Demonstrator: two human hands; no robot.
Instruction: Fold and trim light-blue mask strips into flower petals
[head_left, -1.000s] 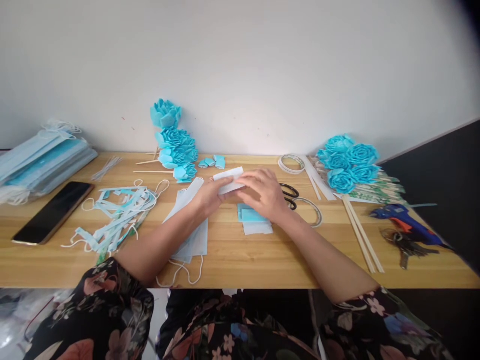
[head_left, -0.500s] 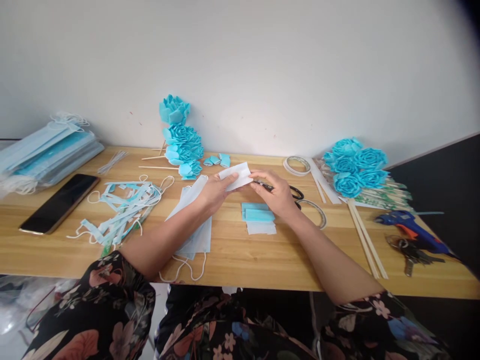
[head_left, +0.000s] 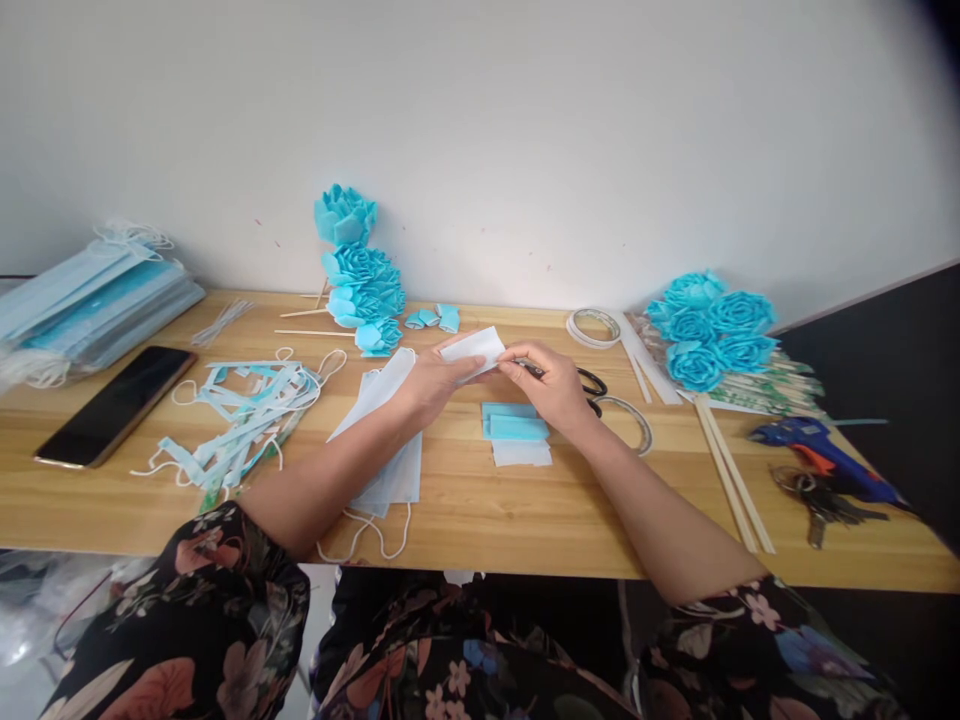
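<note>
A small white sheet [head_left: 474,350] is held above the middle of the table. My left hand [head_left: 435,383] grips it from the left, thumb on top. At its right edge my right hand [head_left: 547,385] pinches the corner between thumb and fingers. Black-handled scissors [head_left: 594,383] lie partly hidden behind my right hand. Below the hands are folded blue pieces [head_left: 516,425] with a white piece [head_left: 523,453] beside them. Light blue masks [head_left: 397,470] with white loops lie flat under my left forearm. Small blue scraps [head_left: 448,318] sit behind the sheet.
Blue flowers on sticks [head_left: 364,280] stand at the back left, more flowers [head_left: 697,320] at the right. A mask stack [head_left: 105,300], phone [head_left: 116,405] and cut strips [head_left: 255,410] lie left. Tape rolls [head_left: 594,328], a glue gun [head_left: 825,455] and keys [head_left: 817,505] are right.
The thumb of my left hand has shifted slightly down and right on the white sheet. My right hand still pinches its edge. The view has moved slightly.
</note>
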